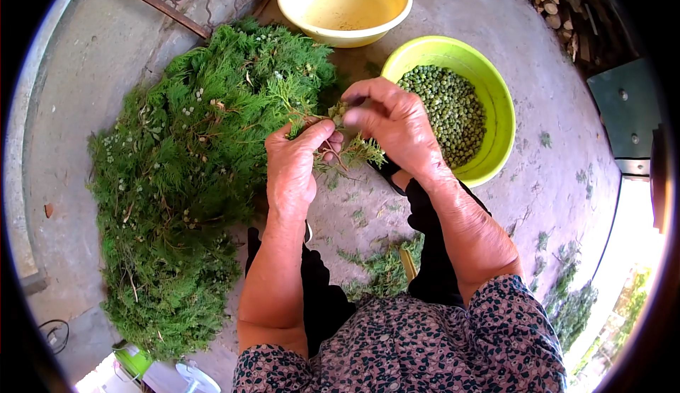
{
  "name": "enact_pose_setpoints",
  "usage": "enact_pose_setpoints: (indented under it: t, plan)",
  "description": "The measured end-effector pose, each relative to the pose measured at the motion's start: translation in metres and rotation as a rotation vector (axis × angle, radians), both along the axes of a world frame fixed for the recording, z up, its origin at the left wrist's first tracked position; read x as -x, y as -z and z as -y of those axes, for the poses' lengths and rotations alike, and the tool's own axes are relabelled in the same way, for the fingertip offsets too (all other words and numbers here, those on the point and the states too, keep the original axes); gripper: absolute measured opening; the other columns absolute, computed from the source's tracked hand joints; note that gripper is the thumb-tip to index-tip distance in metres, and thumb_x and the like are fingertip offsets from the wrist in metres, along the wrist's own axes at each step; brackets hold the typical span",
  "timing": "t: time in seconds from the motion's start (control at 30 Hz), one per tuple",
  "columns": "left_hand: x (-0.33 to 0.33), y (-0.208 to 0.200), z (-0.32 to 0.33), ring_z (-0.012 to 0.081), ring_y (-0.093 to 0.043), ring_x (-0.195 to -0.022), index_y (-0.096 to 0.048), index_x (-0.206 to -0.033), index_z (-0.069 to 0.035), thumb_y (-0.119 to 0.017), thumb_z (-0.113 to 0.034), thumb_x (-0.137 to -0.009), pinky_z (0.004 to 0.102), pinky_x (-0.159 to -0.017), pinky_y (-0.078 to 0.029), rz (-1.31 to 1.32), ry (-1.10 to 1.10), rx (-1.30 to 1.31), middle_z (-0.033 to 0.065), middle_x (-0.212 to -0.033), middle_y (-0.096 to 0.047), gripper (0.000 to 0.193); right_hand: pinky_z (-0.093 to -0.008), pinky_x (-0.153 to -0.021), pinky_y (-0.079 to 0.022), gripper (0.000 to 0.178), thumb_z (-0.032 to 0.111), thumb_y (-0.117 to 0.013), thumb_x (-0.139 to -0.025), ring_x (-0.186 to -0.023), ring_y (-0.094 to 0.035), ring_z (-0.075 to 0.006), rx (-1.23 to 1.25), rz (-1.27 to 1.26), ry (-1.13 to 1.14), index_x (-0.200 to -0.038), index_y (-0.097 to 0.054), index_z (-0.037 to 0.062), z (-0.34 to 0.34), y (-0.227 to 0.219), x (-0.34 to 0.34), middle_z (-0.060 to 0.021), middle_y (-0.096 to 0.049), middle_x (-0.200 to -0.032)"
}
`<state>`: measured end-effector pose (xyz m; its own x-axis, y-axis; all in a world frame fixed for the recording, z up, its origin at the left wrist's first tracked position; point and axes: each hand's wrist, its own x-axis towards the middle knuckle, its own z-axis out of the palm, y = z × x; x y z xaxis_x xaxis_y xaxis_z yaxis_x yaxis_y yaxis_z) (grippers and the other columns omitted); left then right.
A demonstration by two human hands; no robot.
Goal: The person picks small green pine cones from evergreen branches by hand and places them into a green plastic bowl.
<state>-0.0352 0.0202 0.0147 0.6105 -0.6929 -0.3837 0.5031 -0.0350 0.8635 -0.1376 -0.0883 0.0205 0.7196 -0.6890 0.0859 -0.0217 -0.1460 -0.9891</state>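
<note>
Between my hands, in front of me, is a small evergreen sprig (365, 151) with a thin brown stem. My left hand (292, 170) is closed, pinching its stem between thumb and fingers. My right hand (400, 127) is curled with thumb and forefinger close together at a pale green bit on the sprig; what lies in this pinch is too small to make out. A large pile of cut evergreen branches (170, 173), dotted with small pale cones, lies at my left. Just beyond my right hand, a lime-green basin (501, 110) holds many small round green cones (450, 110).
A cream-yellow basin (347, 14) stands at the far side. Loose green sprigs (386, 269) lie on the concrete floor between my legs, more at the right. Stacked firewood (549, 3) and a dark green cabinet (623, 106) are at the far right. A rusty bar (149, 0) crosses the far left.
</note>
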Motion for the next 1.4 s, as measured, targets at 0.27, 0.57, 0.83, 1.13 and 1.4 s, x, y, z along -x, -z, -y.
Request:
enact_pose_setpoints:
  t: [0.27, 0.57, 0.83, 1.13, 1.4]
  plan:
    - [0.003, -0.003, 0.002, 0.0104, -0.05, -0.052, -0.059, -0.075, -0.003, -0.059, -0.009, -0.076, 0.0228, -0.048, -0.036, 0.01, 0.011, 0.018, 0.0026, -0.062, -0.056, 0.006, -0.0244, -0.055, -0.045, 0.017, -0.001, -0.064, -0.069, -0.062, -0.053, -0.0131, 0.01, 0.005, -0.067, -0.085, -0.057, 0.0016, -0.009, 0.003, -0.005, -0.0055, -0.051, -0.08]
    - [-0.002, 0.003, 0.001, 0.0095, -0.048, -0.054, -0.057, -0.075, -0.002, -0.06, -0.009, -0.075, 0.0223, -0.05, -0.037, -0.264, -0.016, 0.201, 0.0027, -0.061, -0.054, 0.008, -0.021, -0.053, -0.039, 0.013, 0.009, -0.055, -0.082, -0.063, -0.049, -0.0094, -0.898, 0.345, -0.175, -0.094, -0.053, 0.0045, 0.006, 0.0, 0.0, -0.0012, -0.053, -0.075]
    - [-0.002, -0.002, -0.002, 0.0093, -0.047, -0.05, -0.058, -0.075, 0.0, -0.062, -0.004, -0.072, 0.021, -0.046, -0.036, -0.203, 0.024, 0.217, 0.0028, -0.06, -0.054, 0.006, -0.0187, -0.049, -0.038, 0.029, 0.033, -0.059, -0.082, -0.057, -0.048, -0.006, -0.798, 0.098, -0.232, -0.087, -0.062, 0.0052, 0.003, -0.002, -0.003, 0.0017, -0.056, -0.067]
    - [-0.001, -0.001, 0.0, 0.0067, -0.041, -0.048, -0.057, -0.07, 0.001, -0.062, -0.001, -0.07, 0.0206, -0.046, -0.028, 0.148, 0.091, 0.009, 0.0002, -0.057, -0.05, 0.005, -0.0195, -0.046, -0.039, 0.009, 0.009, -0.057, -0.08, -0.054, -0.049, -0.0067, -0.505, -0.009, -0.211, -0.082, -0.06, 0.0006, 0.001, -0.002, -0.001, -0.0016, -0.057, -0.067]
    - [-0.006, 0.001, 0.002, 0.0078, -0.043, -0.051, -0.053, -0.078, 0.001, -0.059, -0.001, -0.075, 0.02, -0.047, -0.035, -0.287, 0.052, 0.234, 0.002, -0.061, -0.049, 0.007, -0.0229, -0.046, -0.04, 0.01, 0.013, -0.052, -0.086, -0.055, -0.051, -0.0127, -1.188, 0.404, -0.229, -0.084, -0.054, 0.0028, -0.005, 0.016, -0.008, -0.0051, -0.057, -0.071]
